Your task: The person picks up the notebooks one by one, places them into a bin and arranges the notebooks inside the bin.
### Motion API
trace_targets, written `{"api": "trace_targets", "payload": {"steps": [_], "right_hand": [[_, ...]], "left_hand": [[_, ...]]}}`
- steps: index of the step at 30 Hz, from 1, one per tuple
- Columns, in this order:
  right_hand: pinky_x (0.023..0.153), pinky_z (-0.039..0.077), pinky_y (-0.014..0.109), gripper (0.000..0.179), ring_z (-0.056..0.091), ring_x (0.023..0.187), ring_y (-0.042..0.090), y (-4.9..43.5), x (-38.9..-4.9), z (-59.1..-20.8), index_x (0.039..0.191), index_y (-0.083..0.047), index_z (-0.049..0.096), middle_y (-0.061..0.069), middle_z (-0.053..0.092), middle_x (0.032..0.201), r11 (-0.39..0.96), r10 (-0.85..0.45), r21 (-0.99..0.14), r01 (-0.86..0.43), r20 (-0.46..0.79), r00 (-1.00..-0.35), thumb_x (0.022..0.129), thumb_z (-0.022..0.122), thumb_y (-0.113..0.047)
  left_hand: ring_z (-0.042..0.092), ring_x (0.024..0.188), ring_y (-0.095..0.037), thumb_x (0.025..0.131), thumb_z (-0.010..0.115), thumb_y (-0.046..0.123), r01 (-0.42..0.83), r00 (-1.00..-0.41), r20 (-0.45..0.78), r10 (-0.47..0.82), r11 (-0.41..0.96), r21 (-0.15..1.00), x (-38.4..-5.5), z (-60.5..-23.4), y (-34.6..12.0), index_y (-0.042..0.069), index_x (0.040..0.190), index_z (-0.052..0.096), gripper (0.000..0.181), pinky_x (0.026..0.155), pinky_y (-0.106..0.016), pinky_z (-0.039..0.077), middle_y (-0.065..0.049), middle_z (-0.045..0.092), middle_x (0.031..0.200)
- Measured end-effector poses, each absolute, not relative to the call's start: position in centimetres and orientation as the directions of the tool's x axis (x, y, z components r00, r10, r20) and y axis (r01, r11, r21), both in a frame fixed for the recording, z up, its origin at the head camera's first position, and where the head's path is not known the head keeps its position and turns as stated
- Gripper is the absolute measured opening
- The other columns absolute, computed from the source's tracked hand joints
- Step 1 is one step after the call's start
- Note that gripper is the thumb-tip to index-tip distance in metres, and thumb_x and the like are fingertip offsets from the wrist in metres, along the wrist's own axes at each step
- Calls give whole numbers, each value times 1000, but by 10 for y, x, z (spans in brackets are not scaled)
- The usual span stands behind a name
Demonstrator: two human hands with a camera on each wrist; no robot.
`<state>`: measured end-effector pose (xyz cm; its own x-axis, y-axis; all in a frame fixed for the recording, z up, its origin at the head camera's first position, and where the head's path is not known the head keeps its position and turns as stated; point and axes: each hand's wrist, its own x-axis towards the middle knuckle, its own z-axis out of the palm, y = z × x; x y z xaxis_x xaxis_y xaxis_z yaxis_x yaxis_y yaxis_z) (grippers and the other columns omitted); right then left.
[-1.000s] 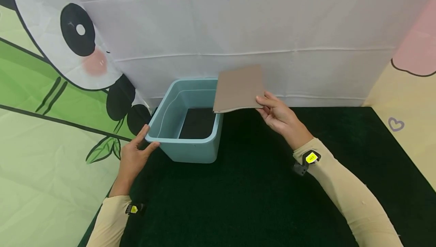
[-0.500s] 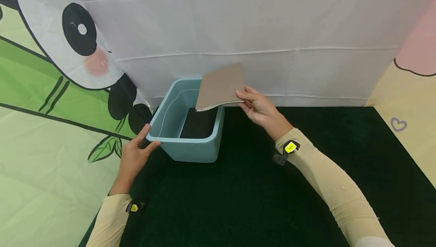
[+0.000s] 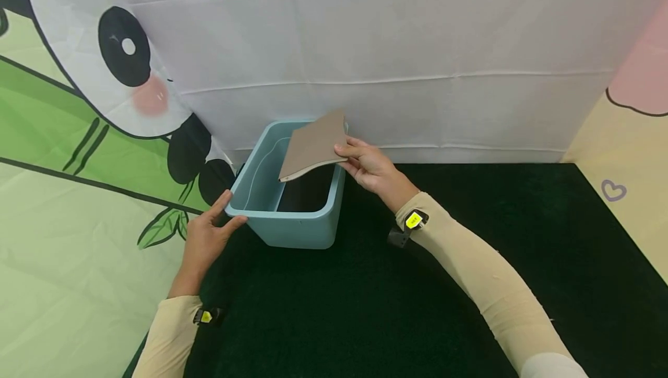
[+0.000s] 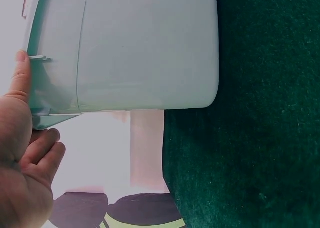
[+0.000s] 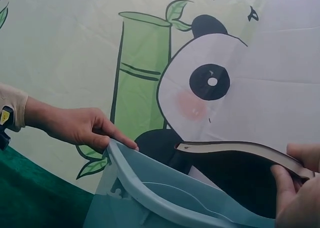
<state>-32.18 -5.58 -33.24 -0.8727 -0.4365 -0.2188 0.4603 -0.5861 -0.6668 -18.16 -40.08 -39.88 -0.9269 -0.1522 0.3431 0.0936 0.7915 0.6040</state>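
A light-blue plastic bin (image 3: 292,231) stands at the back of the dark green surface. My left hand (image 3: 204,239) holds its near left corner, index finger along one side of the rim and thumb at the front. My right hand (image 3: 373,172) pinches the right edge of a tan soft-covered notebook (image 3: 315,140), thumb on top. The notebook is over the bin's opening, bent, with its far left corner dipping toward the inside. In the right wrist view its pale page edges and dark underside show. A flat black thing (image 3: 305,195) lies on the bin's floor, partly hidden by the notebook.
A white cloth backdrop (image 3: 386,30) hangs right behind the bin. A panda and bamboo print (image 3: 122,47) covers its left side. The green cloth (image 3: 365,308) spreads out in front and to the right.
My right hand has carried the notebook leftward, from the bin's right rim to over its opening, and the notebook's left end has tipped down. The left hand and bin stay in place.
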Motion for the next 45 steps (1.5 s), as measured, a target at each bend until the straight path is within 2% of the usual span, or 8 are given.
{"api": "trace_targets", "payload": {"steps": [6, 9, 15, 24, 30, 35, 38, 45], "right_hand": [[97, 55, 30, 53, 63, 126, 25, -75, -323, -335, 148, -8, 55, 12, 65, 131, -544, -417, -696, 469, -261, -871, 97, 64, 5], [101, 53, 32, 52, 60, 131, 27, -84, -324, -336, 147, -7, 55, 13, 64, 134, -518, -408, -718, 465, -270, -872, 97, 64, 6], [104, 52, 35, 54, 59, 131, 30, -97, -321, -335, 148, -5, 53, 17, 61, 141, -474, -396, -748, 465, -291, -871, 96, 64, 6], [104, 52, 36, 63, 61, 130, 29, -108, -317, -338, 153, -4, 45, 17, 60, 142, -419, -378, -777, 469, -320, -869, 95, 66, 7], [103, 53, 36, 60, 61, 129, 30, -106, -314, -339, 151, 0, 46, 20, 60, 141, -389, -349, -799, 459, -333, -876, 95, 66, 8], [101, 54, 36, 49, 63, 126, 31, -98, -309, -338, 144, 7, 52, 22, 61, 138, -364, -316, -843, 397, -289, -904, 97, 66, 4], [99, 56, 35, 45, 63, 125, 31, -87, -304, -338, 140, 9, 55, 22, 61, 137, -373, -275, -862, 345, -252, -928, 97, 66, 0], [97, 57, 30, 46, 59, 132, 31, -40, -289, -338, 143, 6, 53, 24, 56, 144, -490, -242, -820, 296, -198, -950, 99, 62, 3]], "left_hand": [[46, 140, -44, 92, 74, 43, 77, -932, 326, -159, 791, 607, -181, -398, -401, 25, 157, 42, 74, 108, -66, 41, -6, 41, 160], [46, 140, -44, 92, 74, 43, 78, -932, 326, -158, 792, 606, -181, -398, -401, 24, 157, 42, 75, 108, -66, 41, -7, 41, 160], [46, 140, -44, 92, 74, 43, 86, -928, 337, -157, 792, 604, -181, -398, -401, 24, 157, 42, 74, 108, -66, 40, -8, 41, 160], [46, 139, -45, 93, 74, 42, 88, -926, 342, -158, 793, 603, -182, -399, -399, 23, 156, 42, 74, 107, -66, 40, -9, 42, 159], [46, 140, -44, 92, 76, 39, 117, -925, 354, -138, 783, 611, -188, -402, -398, 22, 156, 43, 74, 108, -65, 40, -7, 42, 158], [46, 140, -43, 92, 76, 37, 142, -923, 366, -118, 781, 608, -193, -401, -395, 19, 155, 44, 73, 108, -65, 40, -8, 43, 158], [46, 140, -44, 92, 76, 37, 147, -925, 364, -111, 779, 610, -195, -401, -392, 17, 155, 44, 74, 108, -66, 40, -8, 43, 158], [46, 139, -45, 92, 76, 37, 169, -921, 377, -95, 776, 607, -201, -401, -389, 19, 155, 44, 73, 106, -67, 41, -9, 43, 158]]}}
